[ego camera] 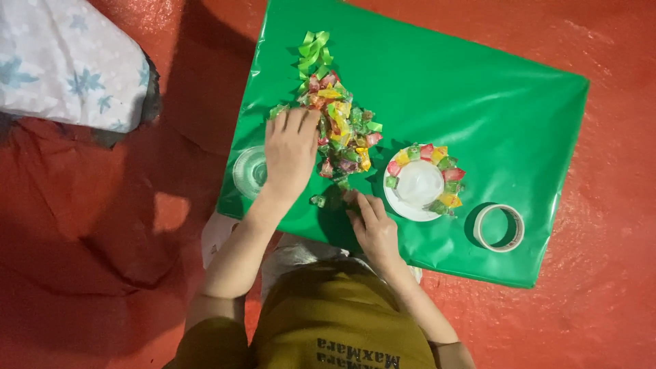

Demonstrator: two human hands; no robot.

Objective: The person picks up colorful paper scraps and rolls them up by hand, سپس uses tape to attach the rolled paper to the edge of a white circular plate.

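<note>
Left hand (290, 154) lies flat, fingers together, palm down on the near edge of the heap of wrapped sweets (342, 130), which sits at the centre of the green glossy sheet (478, 89). Right hand (372, 229), at 6 o'clock from the heap, has its fingers loosely extended, tips touching a loose green sweet (318, 201); no firm pinch evident. Judgement: steady the heap, pick single pieces by their twisted ends. White round plate (410, 208), ringed with crinkly sweets, lies at 3 o'clock; tape roll (499, 227) beyond; curled green ribbon (314, 51) at 12
</note>
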